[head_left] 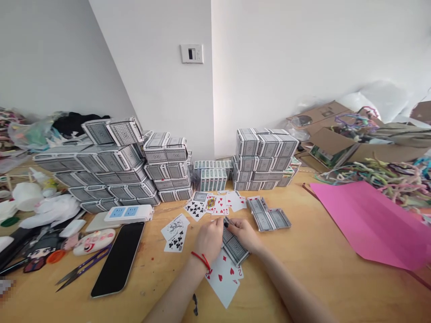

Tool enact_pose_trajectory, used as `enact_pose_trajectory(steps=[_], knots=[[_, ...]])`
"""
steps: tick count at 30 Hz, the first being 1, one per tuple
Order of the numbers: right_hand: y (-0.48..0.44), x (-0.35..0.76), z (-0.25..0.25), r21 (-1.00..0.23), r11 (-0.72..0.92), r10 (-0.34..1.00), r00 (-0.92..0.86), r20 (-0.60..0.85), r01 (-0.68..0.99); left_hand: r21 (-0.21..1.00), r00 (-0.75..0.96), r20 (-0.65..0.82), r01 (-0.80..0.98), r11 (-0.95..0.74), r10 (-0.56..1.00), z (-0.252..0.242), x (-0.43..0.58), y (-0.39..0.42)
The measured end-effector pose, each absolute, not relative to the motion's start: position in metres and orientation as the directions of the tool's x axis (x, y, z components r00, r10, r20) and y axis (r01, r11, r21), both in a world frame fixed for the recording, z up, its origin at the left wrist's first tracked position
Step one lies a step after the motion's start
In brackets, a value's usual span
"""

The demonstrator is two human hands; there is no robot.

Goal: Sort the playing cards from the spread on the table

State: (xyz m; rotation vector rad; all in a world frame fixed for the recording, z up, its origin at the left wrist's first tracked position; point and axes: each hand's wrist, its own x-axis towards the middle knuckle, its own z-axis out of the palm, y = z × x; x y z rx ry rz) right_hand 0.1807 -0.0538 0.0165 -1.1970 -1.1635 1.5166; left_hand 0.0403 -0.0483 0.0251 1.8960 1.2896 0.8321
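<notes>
Both my hands work at the middle of the table on a block of folded playing cards (235, 249) with grey patterned backs. My left hand (209, 240), with a red string on its wrist, closes on the block's far left end. My right hand (245, 232) pinches the same end from the right; the fingertips are partly hidden. Under the block lie loose face-up heart cards (225, 287). Right of my hands rests another grey card piece (268, 215). Beyond them are spread face-up cards (218, 204), and to the left lie a joker and a ten of clubs (175, 241).
Tall stacks of grey card blocks (101, 166) stand at the back left, more stacks (264, 157) at the back right. Left are a phone (117, 260), thread snips (84, 268) and a power strip (129, 213). Right are pink paper (367, 224) and a cardboard box (363, 143).
</notes>
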Motion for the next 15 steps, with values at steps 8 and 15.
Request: enact_pose_trajectory(steps=[8, 15], knots=[[-0.051, 0.178, 0.010, -0.996, -0.085, 0.991, -0.105, -0.083, -0.015, 0.813, 0.338, 0.201, 0.466, -0.350, 0.919, 0.008, 0.061, -0.062], [-0.051, 0.181, 0.010, -0.953, -0.245, 0.962, -0.166, -0.217, -0.178, 0.888, 0.269, 0.071, 0.421, -0.183, 0.960, 0.024, 0.033, -0.044]])
